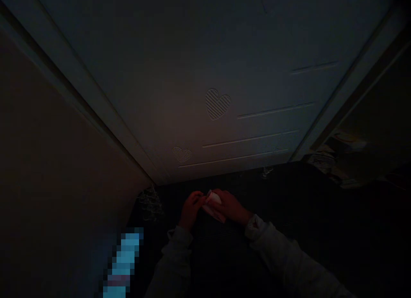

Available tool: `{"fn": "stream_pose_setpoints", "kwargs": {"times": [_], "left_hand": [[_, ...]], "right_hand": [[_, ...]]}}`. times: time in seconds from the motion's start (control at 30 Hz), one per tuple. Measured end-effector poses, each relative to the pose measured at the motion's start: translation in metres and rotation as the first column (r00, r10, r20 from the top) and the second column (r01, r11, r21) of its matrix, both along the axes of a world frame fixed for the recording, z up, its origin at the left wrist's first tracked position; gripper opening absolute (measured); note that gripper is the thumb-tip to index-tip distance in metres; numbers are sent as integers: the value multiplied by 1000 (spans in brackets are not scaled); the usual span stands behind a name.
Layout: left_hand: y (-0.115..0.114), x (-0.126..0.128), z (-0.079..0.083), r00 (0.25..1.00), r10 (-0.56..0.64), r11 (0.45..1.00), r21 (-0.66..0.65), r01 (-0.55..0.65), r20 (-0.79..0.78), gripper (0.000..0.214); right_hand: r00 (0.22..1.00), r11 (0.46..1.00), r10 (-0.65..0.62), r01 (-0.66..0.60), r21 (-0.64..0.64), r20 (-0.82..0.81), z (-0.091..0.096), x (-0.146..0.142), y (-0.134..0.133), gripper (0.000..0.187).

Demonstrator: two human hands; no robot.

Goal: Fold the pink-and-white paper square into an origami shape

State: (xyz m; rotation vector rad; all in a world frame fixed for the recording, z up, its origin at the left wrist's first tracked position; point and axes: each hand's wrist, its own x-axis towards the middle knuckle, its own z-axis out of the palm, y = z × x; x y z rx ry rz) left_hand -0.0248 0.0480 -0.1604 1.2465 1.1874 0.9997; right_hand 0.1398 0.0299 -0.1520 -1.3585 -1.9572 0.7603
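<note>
The scene is very dark. Low in the middle of the view, my left hand (pixel 192 210) and my right hand (pixel 231 207) meet over a dark surface (pixel 289 212). Between them is a small pale object (pixel 213 200), perhaps folded paper or cloth. Both hands have their fingers closed on it. Grey sleeves cover both my forearms.
A pale door (pixel 205 96) with embossed hearts and grooved lines rises just beyond the hands. A plain wall (pixel 48 161) stands at the left. A blurred light-blue patch (pixel 123 263) lies at the lower left. Cluttered items (pixel 337 156) sit at the right. Crumpled glinting bits (pixel 149 204) lie near the door's foot.
</note>
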Motion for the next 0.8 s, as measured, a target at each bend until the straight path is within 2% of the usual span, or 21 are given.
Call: {"fn": "stream_pose_setpoints", "kwargs": {"times": [0.23,0.6,0.8], "left_hand": [[0,-1,-3,1000,3,1000,3,-3,2,31],[0,0,-2,999,-8,1000,6,8,35,24],[0,0,-2,999,-18,1000,18,18,30,23]], "right_hand": [[999,1000,17,-18,22,45,-5,1,2,33],[999,1000,1,-1,0,35,1,0,0,32],[1000,1000,22,-22,11,12,-4,1,3,34]]}}
